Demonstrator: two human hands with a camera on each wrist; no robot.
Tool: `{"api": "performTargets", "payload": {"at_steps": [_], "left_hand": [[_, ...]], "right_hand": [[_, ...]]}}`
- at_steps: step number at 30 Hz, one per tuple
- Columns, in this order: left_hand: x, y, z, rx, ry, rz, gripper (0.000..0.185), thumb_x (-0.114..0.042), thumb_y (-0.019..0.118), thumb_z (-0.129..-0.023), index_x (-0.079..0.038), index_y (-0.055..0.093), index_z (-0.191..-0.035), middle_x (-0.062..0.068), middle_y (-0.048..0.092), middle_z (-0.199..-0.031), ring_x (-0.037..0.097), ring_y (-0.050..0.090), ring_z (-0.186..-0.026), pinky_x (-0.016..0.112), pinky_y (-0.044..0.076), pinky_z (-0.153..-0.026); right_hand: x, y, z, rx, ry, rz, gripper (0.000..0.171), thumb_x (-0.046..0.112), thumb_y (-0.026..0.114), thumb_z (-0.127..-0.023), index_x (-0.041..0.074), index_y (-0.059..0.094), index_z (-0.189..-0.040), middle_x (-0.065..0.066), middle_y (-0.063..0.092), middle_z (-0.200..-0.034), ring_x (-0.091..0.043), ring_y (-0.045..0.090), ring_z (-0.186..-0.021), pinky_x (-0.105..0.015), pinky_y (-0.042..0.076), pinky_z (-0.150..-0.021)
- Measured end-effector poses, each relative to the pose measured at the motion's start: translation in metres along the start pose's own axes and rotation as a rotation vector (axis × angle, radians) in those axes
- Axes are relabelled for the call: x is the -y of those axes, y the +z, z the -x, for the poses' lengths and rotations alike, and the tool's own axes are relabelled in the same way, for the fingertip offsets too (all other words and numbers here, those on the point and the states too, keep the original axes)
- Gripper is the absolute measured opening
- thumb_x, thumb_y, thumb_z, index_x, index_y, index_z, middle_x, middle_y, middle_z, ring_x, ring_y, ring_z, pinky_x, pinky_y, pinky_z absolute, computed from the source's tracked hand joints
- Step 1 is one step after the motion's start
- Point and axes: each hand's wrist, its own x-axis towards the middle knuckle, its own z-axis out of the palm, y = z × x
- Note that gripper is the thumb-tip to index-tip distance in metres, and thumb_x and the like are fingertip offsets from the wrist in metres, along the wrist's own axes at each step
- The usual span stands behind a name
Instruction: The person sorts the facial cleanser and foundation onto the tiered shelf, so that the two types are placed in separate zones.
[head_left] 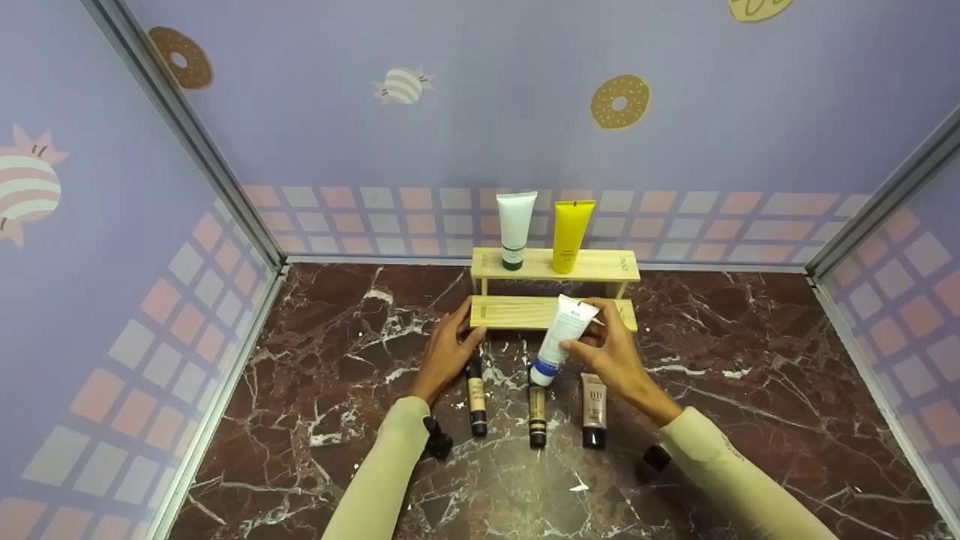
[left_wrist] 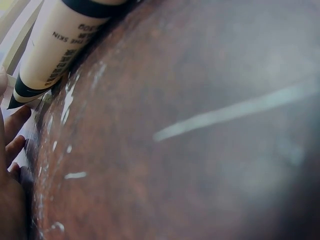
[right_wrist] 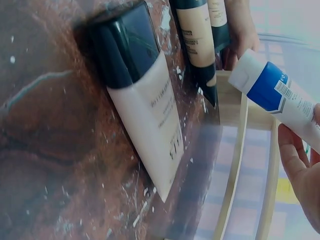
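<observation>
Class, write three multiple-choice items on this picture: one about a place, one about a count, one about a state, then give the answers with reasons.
1. Where does the yellow tube stand?
A. top step of the wooden rack
B. marble table
C. lower step

2. How many tubes lie on the table?
A. one
B. three
C. five

3. What is the right hand doing?
A. resting flat
B. holding a white tube
C. pointing at the wall

Answers: A, it stands beside the green-capped tube; B, three lie side by side; B, fingers curl round the tube, blue end down.
</observation>
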Motion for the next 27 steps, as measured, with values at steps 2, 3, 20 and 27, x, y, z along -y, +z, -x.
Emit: {"api": "performTargets", "payload": {"at_steps": [2, 3, 20, 27], "left_hand": [[0.000, 0.000, 0.000, -0.003, 0.004, 0.000, 0.075, -0.039, 0.069, -0.111, -0.006, 0.039, -0.171, 0.019, 0.070, -0.144, 0.041, 0.045, -0.157, 0.051, 0.019, -0.137], [0.000, 0.000, 0.000, -0.006, 0.008, -0.001, 0.075, -0.039, 0.069, -0.111, -0.006, 0.039, -0.171, 0.019, 0.068, -0.147, 0.041, 0.045, -0.156, 0.052, 0.019, -0.137], [0.002, 0.000, -0.001, -0.011, 0.003, 0.011, 0.074, -0.038, 0.070, -0.111, -0.007, 0.041, -0.171, 0.019, 0.053, -0.165, 0.039, 0.047, -0.155, 0.049, 0.020, -0.137], [0.000, 0.000, 0.000, 0.002, 0.023, 0.019, 0.075, -0.037, 0.070, -0.111, -0.004, 0.039, -0.171, 0.021, 0.064, -0.152, 0.035, 0.066, -0.138, 0.051, 0.018, -0.138]], "right_hand": [[0.001, -0.003, -0.001, -0.011, -0.014, 0.015, 0.067, -0.023, 0.079, -0.085, -0.009, 0.046, -0.141, -0.029, 0.068, -0.124, -0.025, 0.078, -0.106, -0.035, 0.068, -0.088], [0.001, -0.005, -0.001, -0.016, -0.019, 0.019, 0.066, -0.023, 0.079, -0.085, -0.009, 0.046, -0.140, -0.029, 0.068, -0.123, -0.023, 0.078, -0.107, -0.034, 0.068, -0.088], [0.004, -0.028, -0.003, -0.079, -0.067, 0.022, 0.066, -0.028, 0.078, -0.081, -0.015, 0.048, -0.139, -0.029, 0.068, -0.125, -0.014, 0.075, -0.105, -0.033, 0.068, -0.085], [0.005, -0.034, -0.006, -0.100, -0.062, 0.041, 0.066, -0.029, 0.078, -0.082, -0.014, 0.049, -0.140, -0.026, 0.069, -0.125, -0.015, 0.075, -0.106, -0.033, 0.068, -0.087]]}}
